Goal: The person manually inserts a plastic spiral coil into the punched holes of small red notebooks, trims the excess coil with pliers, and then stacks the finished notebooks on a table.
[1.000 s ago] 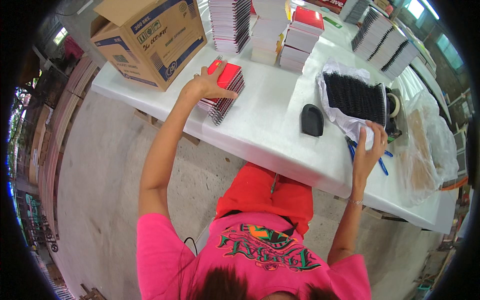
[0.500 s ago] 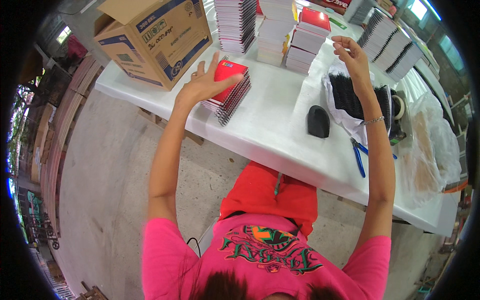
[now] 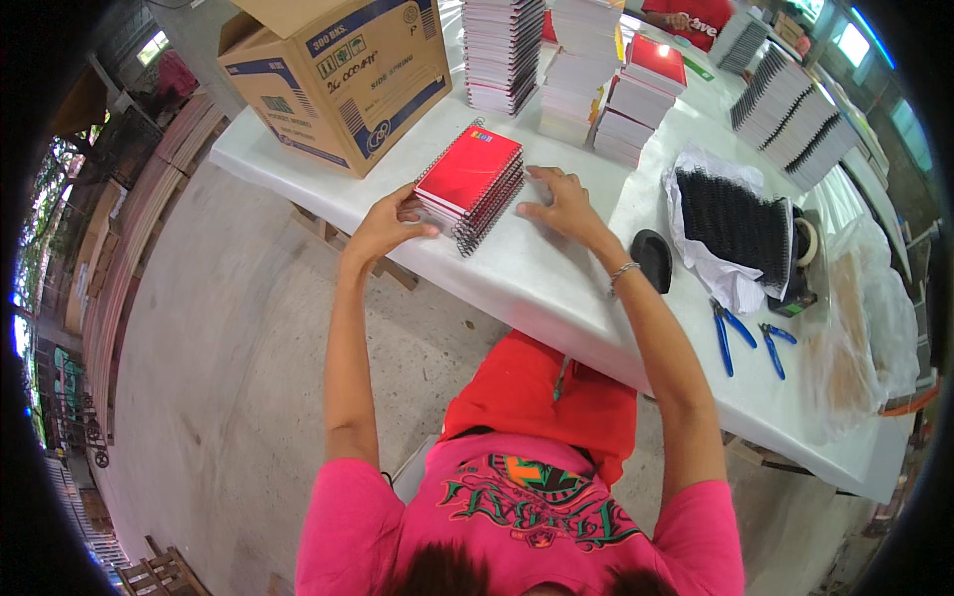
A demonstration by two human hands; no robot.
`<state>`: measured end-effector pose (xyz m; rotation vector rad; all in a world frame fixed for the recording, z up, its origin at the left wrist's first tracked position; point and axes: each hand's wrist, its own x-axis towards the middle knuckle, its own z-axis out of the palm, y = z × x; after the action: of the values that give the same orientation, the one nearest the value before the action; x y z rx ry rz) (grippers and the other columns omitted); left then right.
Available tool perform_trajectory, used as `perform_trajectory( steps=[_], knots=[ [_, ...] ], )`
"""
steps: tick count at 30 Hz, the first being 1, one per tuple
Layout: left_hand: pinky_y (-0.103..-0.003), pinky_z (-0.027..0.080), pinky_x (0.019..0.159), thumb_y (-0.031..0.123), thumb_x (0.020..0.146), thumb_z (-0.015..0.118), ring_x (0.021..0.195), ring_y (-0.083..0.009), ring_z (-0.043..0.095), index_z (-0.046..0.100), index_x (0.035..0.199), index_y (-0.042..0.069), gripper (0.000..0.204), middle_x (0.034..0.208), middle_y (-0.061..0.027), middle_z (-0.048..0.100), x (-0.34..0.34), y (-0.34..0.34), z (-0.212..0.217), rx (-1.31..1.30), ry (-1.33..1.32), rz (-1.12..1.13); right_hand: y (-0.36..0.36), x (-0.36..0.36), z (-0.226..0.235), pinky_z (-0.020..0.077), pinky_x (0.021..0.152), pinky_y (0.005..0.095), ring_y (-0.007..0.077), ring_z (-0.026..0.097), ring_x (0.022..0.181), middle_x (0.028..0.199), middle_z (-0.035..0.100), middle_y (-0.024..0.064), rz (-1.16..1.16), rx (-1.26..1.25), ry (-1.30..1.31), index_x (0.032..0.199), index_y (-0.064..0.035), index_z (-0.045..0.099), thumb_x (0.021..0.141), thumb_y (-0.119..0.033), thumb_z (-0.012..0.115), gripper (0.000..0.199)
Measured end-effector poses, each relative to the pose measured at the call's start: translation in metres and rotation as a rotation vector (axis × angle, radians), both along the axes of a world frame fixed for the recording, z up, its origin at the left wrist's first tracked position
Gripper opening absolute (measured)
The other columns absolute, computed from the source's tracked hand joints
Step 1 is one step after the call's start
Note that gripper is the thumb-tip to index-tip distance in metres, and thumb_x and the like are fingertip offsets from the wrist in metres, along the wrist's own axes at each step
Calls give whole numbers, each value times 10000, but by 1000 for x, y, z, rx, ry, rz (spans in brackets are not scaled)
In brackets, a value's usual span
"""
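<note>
A short stack of spiral notebooks (image 3: 469, 171) with a red top cover and dark wire bindings lies near the table's front edge. At the stack's left side is my left hand (image 3: 386, 228), its fingertips against or very close to the page edges and its thumb held apart. My right hand (image 3: 568, 206) is to the right of the stack, fingers and thumb spread, with a small gap to the wire bindings. Neither hand grips anything.
A cardboard box (image 3: 343, 94) stands behind left. Tall notebook stacks (image 3: 502, 55) and loose page piles (image 3: 641, 104) line the back. To the right are a black oval object (image 3: 652, 261), black wire spirals (image 3: 735, 223), blue-handled cutters (image 3: 724, 338) and plastic wrap (image 3: 860, 318). Another person (image 3: 686, 22) is at the far side.
My right hand has come down and left from above the wire spirals to beside the notebooks. The left hand has drawn back from over the stack to its left side.
</note>
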<state>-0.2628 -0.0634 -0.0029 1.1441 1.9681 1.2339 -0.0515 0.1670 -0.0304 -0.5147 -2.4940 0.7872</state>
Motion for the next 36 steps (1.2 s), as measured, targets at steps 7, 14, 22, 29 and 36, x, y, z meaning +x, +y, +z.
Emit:
perform_trajectory(
  steps=[7,14,22,29,36],
  knots=[
    [-288,536,826,50,664,849,886,-158,649,573,1309,20,702,1018,-93,699,-10,9,-5,-10,93,0,-7,-17,-9,371,969,502,305,520,1113,1235,584,73,-72,67,4,1212,-127,642,810,-354,744,473],
    [-414,409,1087,29,514,880,1272,-316,492,226,1548,196,1235,1433,-140,416,24,16,22,158,593,42,28,-22,6,450,917,370,324,615,990,1102,652,197,124,-294,225,1151,18,644,998,-423,488,492],
    [-471,285,1165,146,369,917,1397,-336,324,233,1541,276,1363,1503,-96,357,25,36,80,-101,1133,-245,17,-57,55,453,905,387,314,636,999,1047,677,250,114,-384,85,1100,116,625,1017,-481,400,643],
    [-486,251,1183,221,324,943,1415,-328,311,220,1541,317,1419,1514,-67,366,12,53,79,-158,1282,-412,11,-66,53,483,847,415,365,653,934,999,677,254,121,-163,30,1079,53,660,975,-300,478,410],
    [-539,268,1168,221,348,951,1407,-344,323,162,1541,389,1439,1526,-94,348,11,58,80,-147,1276,-449,9,-65,53,498,826,413,375,666,922,980,685,242,93,-138,47,1087,27,664,973,-285,471,384]
  ],
)
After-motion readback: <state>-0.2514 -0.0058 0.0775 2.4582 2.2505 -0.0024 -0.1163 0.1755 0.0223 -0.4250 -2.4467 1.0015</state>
